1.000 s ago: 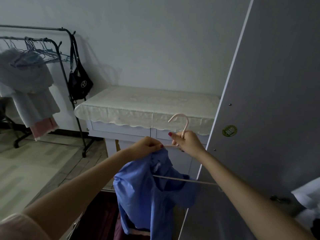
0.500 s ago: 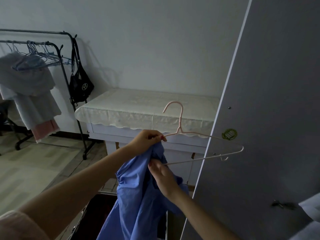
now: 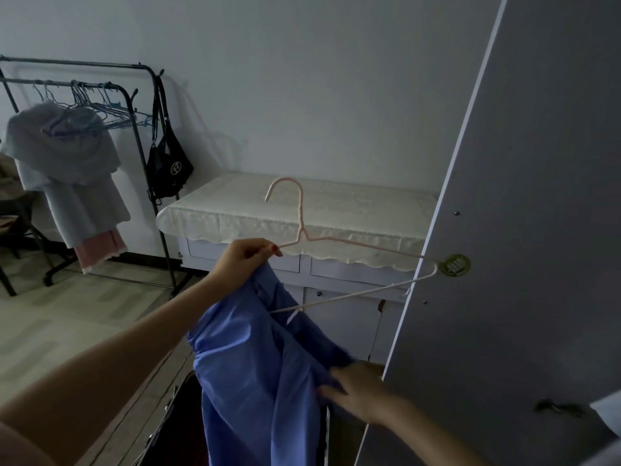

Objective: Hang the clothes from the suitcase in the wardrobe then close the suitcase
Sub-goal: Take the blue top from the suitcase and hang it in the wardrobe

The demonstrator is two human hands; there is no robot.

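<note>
Pinching the pink hanger [image 3: 304, 235] and blue garment [image 3: 265, 364] together above the open suitcase [image 3: 178, 432], the left hand [image 3: 243, 260] should stay steady while the blurred right hand [image 3: 361, 390], grip unclear, draws fabric over the free arm.

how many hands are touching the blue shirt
2: the left hand pinches the blue shirt and pink hanger together; the right hand touches its lower edge, blurred.

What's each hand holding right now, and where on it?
Left hand pinches the pink hanger at its left shoulder end, with the blue shirt's top bunched in the same grip. Right hand is blurred; it grasps the shirt lower down, near its right edge.
</note>
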